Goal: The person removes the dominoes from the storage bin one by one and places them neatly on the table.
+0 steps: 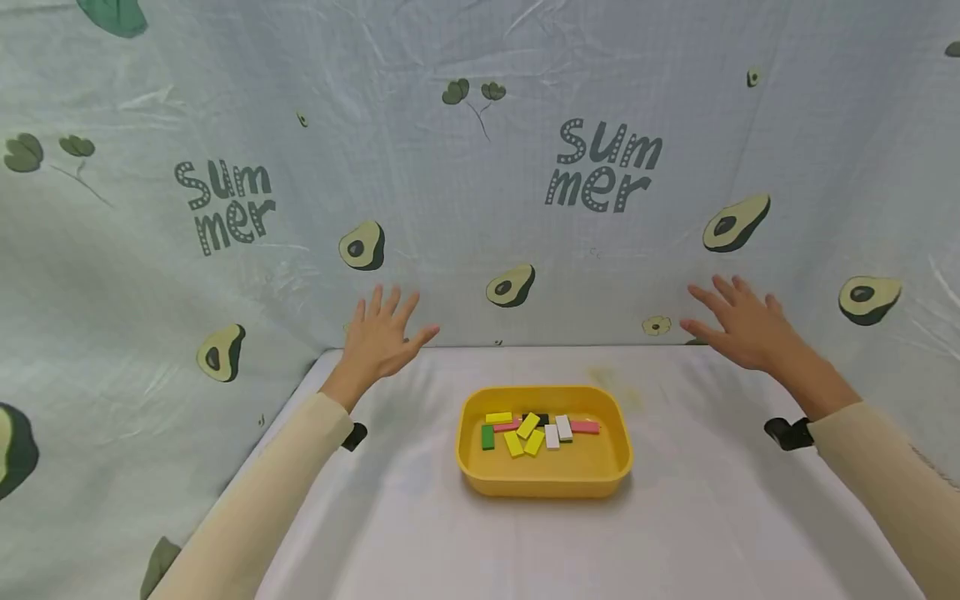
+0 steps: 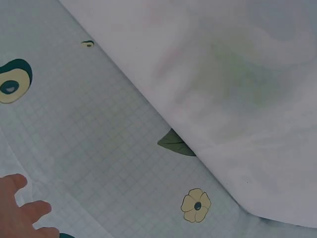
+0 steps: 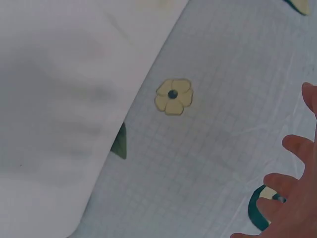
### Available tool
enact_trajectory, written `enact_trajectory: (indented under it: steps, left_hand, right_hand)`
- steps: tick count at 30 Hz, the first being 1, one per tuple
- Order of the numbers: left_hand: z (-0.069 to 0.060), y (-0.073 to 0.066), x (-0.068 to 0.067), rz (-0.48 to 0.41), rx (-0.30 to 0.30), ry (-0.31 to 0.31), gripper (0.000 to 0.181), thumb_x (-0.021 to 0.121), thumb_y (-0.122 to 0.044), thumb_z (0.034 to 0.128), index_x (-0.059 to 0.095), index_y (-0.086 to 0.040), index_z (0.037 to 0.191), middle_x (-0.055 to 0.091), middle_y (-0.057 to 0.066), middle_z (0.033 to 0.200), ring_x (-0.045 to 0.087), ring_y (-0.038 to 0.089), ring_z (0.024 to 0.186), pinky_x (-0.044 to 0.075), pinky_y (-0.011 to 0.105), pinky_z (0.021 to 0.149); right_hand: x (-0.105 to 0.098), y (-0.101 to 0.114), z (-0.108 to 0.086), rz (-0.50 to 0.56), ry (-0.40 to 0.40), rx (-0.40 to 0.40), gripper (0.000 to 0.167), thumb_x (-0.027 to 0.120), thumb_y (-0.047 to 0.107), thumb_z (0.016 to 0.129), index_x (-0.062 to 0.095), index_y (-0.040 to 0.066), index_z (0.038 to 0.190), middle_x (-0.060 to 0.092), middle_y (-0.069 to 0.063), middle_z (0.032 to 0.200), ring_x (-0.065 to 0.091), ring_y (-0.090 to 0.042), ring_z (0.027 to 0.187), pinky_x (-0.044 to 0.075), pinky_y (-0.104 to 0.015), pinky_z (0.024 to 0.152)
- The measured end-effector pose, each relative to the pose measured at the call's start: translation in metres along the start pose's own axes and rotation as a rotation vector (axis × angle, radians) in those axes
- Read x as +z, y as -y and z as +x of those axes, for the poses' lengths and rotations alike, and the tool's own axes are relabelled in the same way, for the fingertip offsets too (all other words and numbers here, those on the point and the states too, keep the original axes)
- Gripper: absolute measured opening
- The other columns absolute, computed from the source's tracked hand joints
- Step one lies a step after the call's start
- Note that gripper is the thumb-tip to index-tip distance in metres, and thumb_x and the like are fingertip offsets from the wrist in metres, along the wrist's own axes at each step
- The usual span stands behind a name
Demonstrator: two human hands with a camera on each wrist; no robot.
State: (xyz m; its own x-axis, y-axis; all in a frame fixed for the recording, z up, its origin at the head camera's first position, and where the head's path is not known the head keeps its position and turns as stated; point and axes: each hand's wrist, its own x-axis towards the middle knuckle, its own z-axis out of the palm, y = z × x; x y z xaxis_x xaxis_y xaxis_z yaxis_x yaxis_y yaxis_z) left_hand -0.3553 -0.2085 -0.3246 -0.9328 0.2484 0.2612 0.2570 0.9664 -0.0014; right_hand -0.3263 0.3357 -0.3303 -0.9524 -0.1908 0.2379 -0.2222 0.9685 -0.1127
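A yellow tray [image 1: 543,487] stands on the white table, holding several small blocks: yellow ones [image 1: 528,426], a green one [image 1: 487,437], white ones [image 1: 552,437], pink ones [image 1: 585,427] and black. Beyond the tray to the left, my left hand [image 1: 380,335] is raised with fingers spread, touching nothing. My right hand [image 1: 746,327] is likewise raised, fingers apart and empty, beyond the tray to the right. Part of the left hand [image 2: 20,210] shows at the lower left of the left wrist view; the right hand [image 3: 294,191] is at the right edge of the right wrist view.
A pale cloth [image 1: 450,183] printed with avocados and lettering hangs behind the table and along its left side. The white tabletop [image 1: 420,533] has its back edge just below the hands in the head view. Each wrist wears a black strap.
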Motion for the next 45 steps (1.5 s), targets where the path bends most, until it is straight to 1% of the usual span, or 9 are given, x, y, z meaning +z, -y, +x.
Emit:
enact_trajectory:
  steps: [9, 13, 21, 25, 29, 33, 37, 39, 45]
  left_hand:
    - [-0.025, -0.008, 0.007, -0.062, 0.005, -0.016, 0.086, 0.037, -0.074, 0.0994, 0.026, -0.020, 0.166, 0.022, 0.019, 0.171, 0.010, 0.047, 0.159, 0.009, 0.069, 0.127]
    - [-0.040, -0.014, 0.008, -0.114, -0.008, -0.005, 0.085, 0.036, -0.073, 0.1000, 0.025, -0.021, 0.166, 0.022, 0.017, 0.172, 0.008, 0.046, 0.160, 0.008, 0.070, 0.126]
    - [-0.079, -0.020, 0.020, -0.197, -0.019, -0.021, 0.081, 0.038, -0.070, 0.1013, 0.027, -0.021, 0.165, 0.027, 0.018, 0.170, 0.015, 0.047, 0.159, 0.015, 0.071, 0.125]
    - [-0.095, -0.028, 0.030, -0.267, -0.016, -0.025, 0.079, 0.041, -0.067, 0.1021, 0.028, -0.021, 0.165, 0.031, 0.018, 0.169, 0.022, 0.046, 0.157, 0.020, 0.070, 0.124]
    - [-0.108, -0.038, 0.043, -0.389, -0.029, -0.010, 0.074, 0.042, -0.065, 0.1033, 0.030, -0.023, 0.164, 0.035, 0.014, 0.168, 0.028, 0.043, 0.156, 0.027, 0.069, 0.122]
    - [-0.115, -0.050, 0.056, -0.586, -0.072, 0.010, 0.070, 0.042, -0.062, 0.1045, 0.032, -0.024, 0.163, 0.037, 0.010, 0.167, 0.032, 0.038, 0.155, 0.029, 0.067, 0.122]
    - [-0.112, -0.064, 0.067, -0.804, -0.103, 0.020, 0.066, 0.045, -0.055, 0.1060, 0.036, -0.021, 0.161, 0.040, 0.010, 0.166, 0.036, 0.038, 0.154, 0.029, 0.064, 0.124]
    - [-0.110, -0.071, 0.072, -0.879, -0.116, 0.019, 0.063, 0.046, -0.051, 0.1066, 0.038, -0.019, 0.160, 0.041, 0.013, 0.164, 0.037, 0.040, 0.153, 0.029, 0.064, 0.124]
    - [-0.104, -0.089, 0.082, -1.001, -0.134, 0.023, 0.059, 0.048, -0.046, 0.1073, 0.041, -0.018, 0.158, 0.043, 0.017, 0.162, 0.038, 0.044, 0.150, 0.035, 0.063, 0.121]
  right_hand:
    - [0.005, 0.031, -0.030, -0.012, -0.083, -0.102, 0.066, 0.061, 0.043, 0.102, 0.044, 0.010, 0.155, 0.036, -0.031, 0.160, 0.031, -0.054, 0.146, 0.026, -0.079, 0.114]
    - [0.007, 0.050, -0.048, 0.033, -0.113, -0.142, 0.061, 0.067, 0.034, 0.099, 0.048, 0.010, 0.152, 0.044, -0.029, 0.155, 0.042, -0.052, 0.140, 0.036, -0.075, 0.111]
    - [0.021, 0.089, -0.071, 0.111, -0.098, -0.193, 0.053, 0.069, 0.031, 0.099, 0.055, 0.013, 0.148, 0.055, -0.022, 0.147, 0.052, -0.046, 0.133, 0.047, -0.069, 0.105]
    - [0.029, 0.107, -0.080, 0.159, -0.086, -0.216, 0.050, 0.071, 0.029, 0.098, 0.058, 0.014, 0.144, 0.059, -0.017, 0.144, 0.056, -0.041, 0.130, 0.051, -0.065, 0.103]
    - [0.041, 0.125, -0.082, 0.245, -0.051, -0.239, 0.047, 0.070, 0.029, 0.099, 0.060, 0.015, 0.142, 0.062, -0.013, 0.141, 0.060, -0.036, 0.127, 0.054, -0.060, 0.102]
    - [0.052, 0.144, -0.079, 0.364, -0.005, -0.272, 0.044, 0.069, 0.031, 0.099, 0.062, 0.015, 0.140, 0.065, -0.009, 0.138, 0.063, -0.033, 0.124, 0.055, -0.057, 0.103]
    - [0.059, 0.158, -0.073, 0.475, 0.045, -0.289, 0.046, 0.068, 0.034, 0.099, 0.062, 0.013, 0.140, 0.066, -0.010, 0.136, 0.063, -0.033, 0.122, 0.055, -0.056, 0.104]
    - [0.063, 0.164, -0.071, 0.514, 0.071, -0.287, 0.047, 0.067, 0.034, 0.100, 0.061, 0.012, 0.141, 0.066, -0.011, 0.136, 0.063, -0.033, 0.121, 0.055, -0.055, 0.104]
    - [0.073, 0.178, -0.065, 0.576, 0.118, -0.305, 0.044, 0.065, 0.027, 0.101, 0.060, 0.008, 0.140, 0.066, -0.014, 0.136, 0.063, -0.032, 0.121, 0.056, -0.054, 0.102]
